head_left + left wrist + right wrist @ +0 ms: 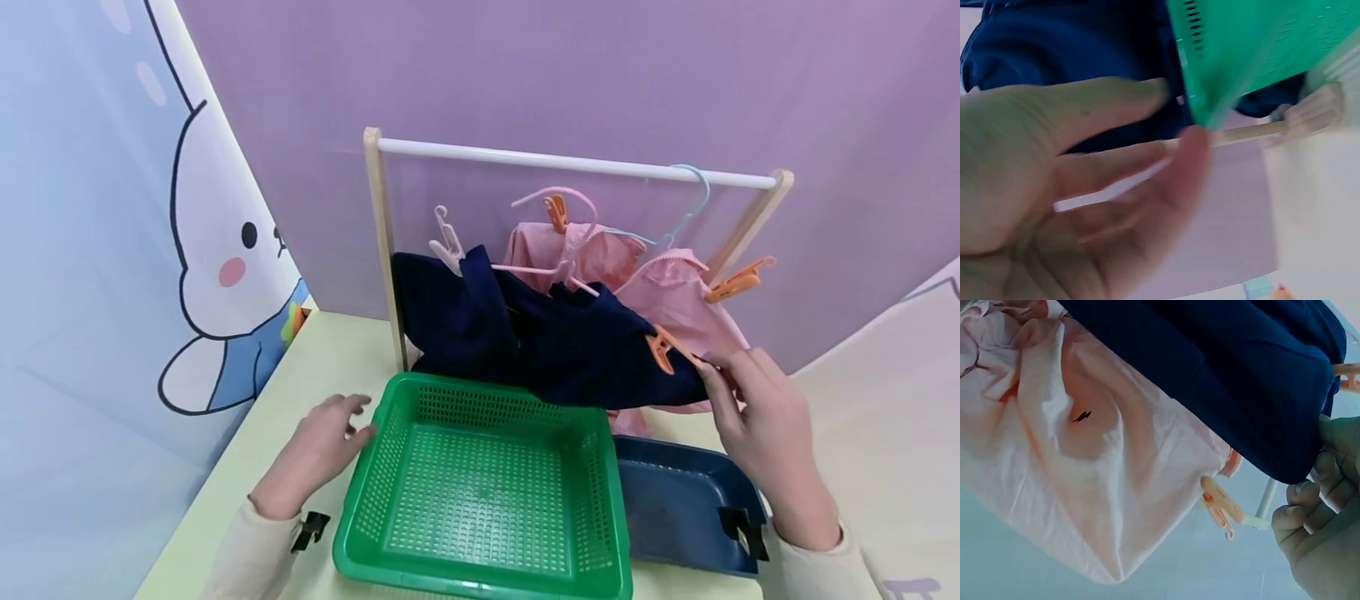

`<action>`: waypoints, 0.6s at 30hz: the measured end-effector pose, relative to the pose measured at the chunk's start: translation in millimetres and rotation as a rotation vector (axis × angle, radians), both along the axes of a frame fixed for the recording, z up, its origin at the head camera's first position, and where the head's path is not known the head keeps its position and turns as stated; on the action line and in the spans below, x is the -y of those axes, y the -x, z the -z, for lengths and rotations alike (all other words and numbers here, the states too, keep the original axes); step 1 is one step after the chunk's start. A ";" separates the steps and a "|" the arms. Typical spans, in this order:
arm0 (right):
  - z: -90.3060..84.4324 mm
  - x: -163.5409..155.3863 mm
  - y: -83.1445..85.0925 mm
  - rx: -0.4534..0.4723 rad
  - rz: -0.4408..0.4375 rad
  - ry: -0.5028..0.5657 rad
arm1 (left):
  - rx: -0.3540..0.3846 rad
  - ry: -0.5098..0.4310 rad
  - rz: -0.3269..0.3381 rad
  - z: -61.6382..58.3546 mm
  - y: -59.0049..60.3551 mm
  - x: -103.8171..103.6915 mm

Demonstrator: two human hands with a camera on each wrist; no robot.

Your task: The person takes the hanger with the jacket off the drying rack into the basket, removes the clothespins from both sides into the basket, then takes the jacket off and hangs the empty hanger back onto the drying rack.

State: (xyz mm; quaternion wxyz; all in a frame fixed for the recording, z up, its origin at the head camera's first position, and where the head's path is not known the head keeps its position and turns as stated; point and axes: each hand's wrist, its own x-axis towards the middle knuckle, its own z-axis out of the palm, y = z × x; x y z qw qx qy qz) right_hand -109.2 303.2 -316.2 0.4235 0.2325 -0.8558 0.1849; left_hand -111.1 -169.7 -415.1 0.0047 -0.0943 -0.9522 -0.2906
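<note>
My right hand (768, 417) pinches the outer corner of a navy blue garment (592, 350), close beside an orange clothespin (662, 350) clipped near that end. In the right wrist view, thumb and fingertips meet at the corner of the navy cloth (1260, 394). The garment hangs on a pink hanger (577, 208), with a white clothespin (448, 242) at its left side. My left hand (318, 450) hovers by the left rim of a green basket (360, 500), fingers loosely bent and holding nothing. Behind the navy cloth, partly hidden, hangs a pink garment (667, 292).
A small rack with a white rod (525, 157) and wooden posts (384, 250) stands at the back. From the rod hangs a light blue hanger (697, 200). More orange clothespins (738, 282) grip the pink garment. Right of the basket lies a dark blue tray (675, 500).
</note>
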 end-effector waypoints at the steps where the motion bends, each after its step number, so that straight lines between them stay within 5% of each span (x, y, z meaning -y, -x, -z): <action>1: 0.8 -1.6 -1.7 0.003 0.000 0.000 | -0.066 -0.019 -0.015 -5.3 0.4 0.1; 6: 2.7 -6.7 -9.6 0.018 -0.007 -0.002 | -0.494 -0.145 -0.053 -44.8 8.8 -3.4; 10: -1.4 -2.9 -16.7 0.022 -0.035 -0.010 | -0.760 -0.159 0.026 -75.3 20.1 -8.0; 13: -6.8 3.7 -21.7 0.020 -0.066 -0.017 | -0.839 -0.091 0.117 -90.0 27.8 -10.9; 18: -7.3 6.1 -25.4 0.028 -0.117 -0.021 | -0.831 -0.025 0.212 -95.7 28.6 -13.0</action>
